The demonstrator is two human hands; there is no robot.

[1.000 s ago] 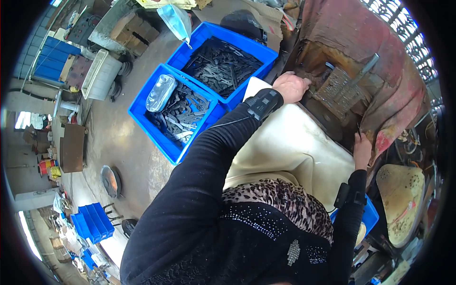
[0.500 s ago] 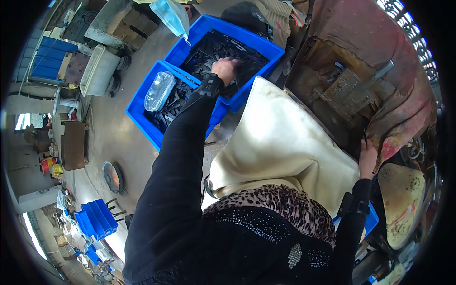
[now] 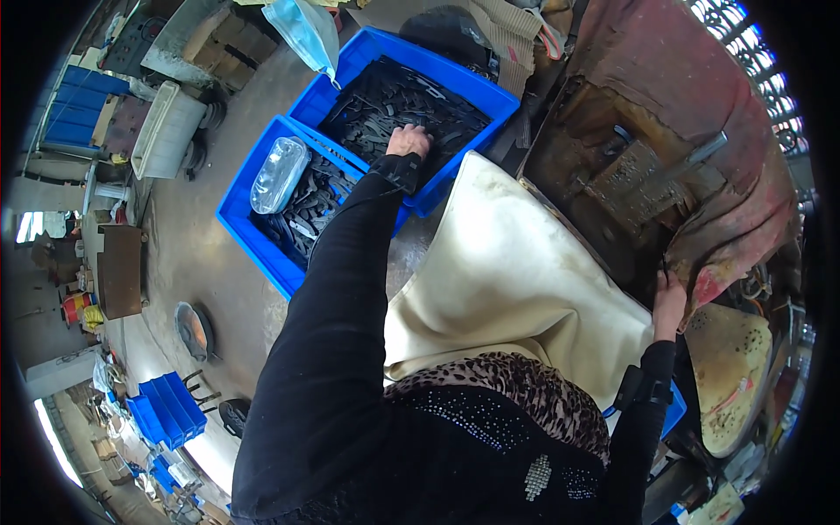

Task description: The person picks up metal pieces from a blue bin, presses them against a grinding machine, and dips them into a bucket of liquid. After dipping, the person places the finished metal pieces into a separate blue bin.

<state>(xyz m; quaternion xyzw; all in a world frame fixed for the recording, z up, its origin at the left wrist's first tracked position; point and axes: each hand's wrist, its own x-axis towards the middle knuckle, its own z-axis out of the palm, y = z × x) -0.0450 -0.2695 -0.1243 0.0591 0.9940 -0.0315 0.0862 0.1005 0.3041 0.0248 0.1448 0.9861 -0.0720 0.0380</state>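
My left hand (image 3: 409, 140) reaches into the far blue bin (image 3: 510, 109), which is filled with small dark flat pieces (image 3: 381, 109). Its fingers curl down at the near edge of the pile; whatever they hold is hidden under them. Beside it is a second blue bin (image 3: 229, 214), holding similar dark pieces and a clear plastic container (image 3: 280, 175). On the right, my right hand (image 3: 670, 302) is at the lower edge of a grimy machine recess (image 3: 569, 175), against a stained red cloth (image 3: 700, 79). Its fingertips are lost in shadow there, so their grip does not show.
A cream apron-like sheet (image 3: 499, 254) spreads across my lap up to the machine. A metal block (image 3: 634, 179) with a bar sits in the recess. A blue face mask (image 3: 306, 35) hangs beyond the bins. On the floor at left are a round pan (image 3: 194, 332) and stacked blue bins (image 3: 171, 409).
My left hand has drawn back slightly toward me, from amid the dark pieces to the near side of the bin. My right hand stays at the cloth edge. The whole view has shifted a little.
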